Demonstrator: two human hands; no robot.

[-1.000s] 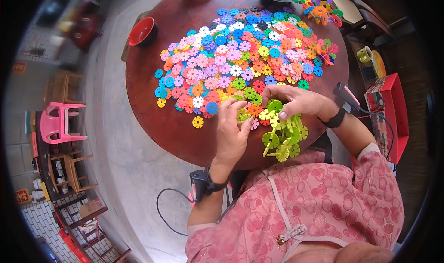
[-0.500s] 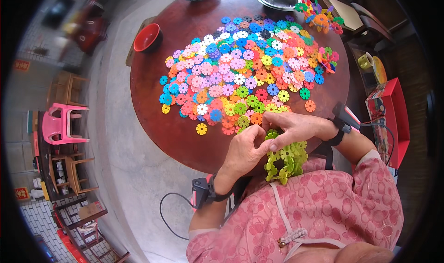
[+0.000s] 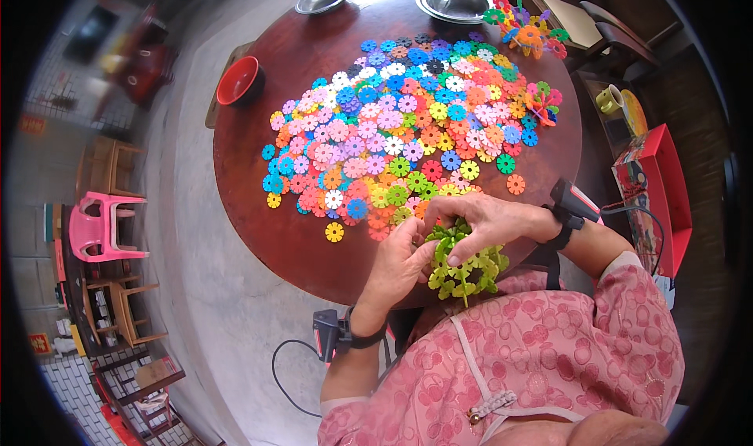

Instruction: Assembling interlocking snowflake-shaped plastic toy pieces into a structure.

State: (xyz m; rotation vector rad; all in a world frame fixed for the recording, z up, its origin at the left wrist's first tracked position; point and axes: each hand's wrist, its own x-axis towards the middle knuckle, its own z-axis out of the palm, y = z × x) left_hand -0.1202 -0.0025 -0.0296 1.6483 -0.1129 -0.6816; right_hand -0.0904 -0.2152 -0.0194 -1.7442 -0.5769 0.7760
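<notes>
The green disc cluster [image 3: 464,275] is held at the near side of the disc pile [image 3: 376,141]. Left of the pile, a red bowl [image 3: 238,80] is set on the counter [image 3: 255,199]. The cluster's left side is met by the narrowed left hand [image 3: 394,264], whose grip cannot be told, and its top is pinched by the right hand [image 3: 492,220].

The linked plastic discs [image 3: 480,270] look smooth, the metal basin [image 3: 456,3] shiny.
</notes>
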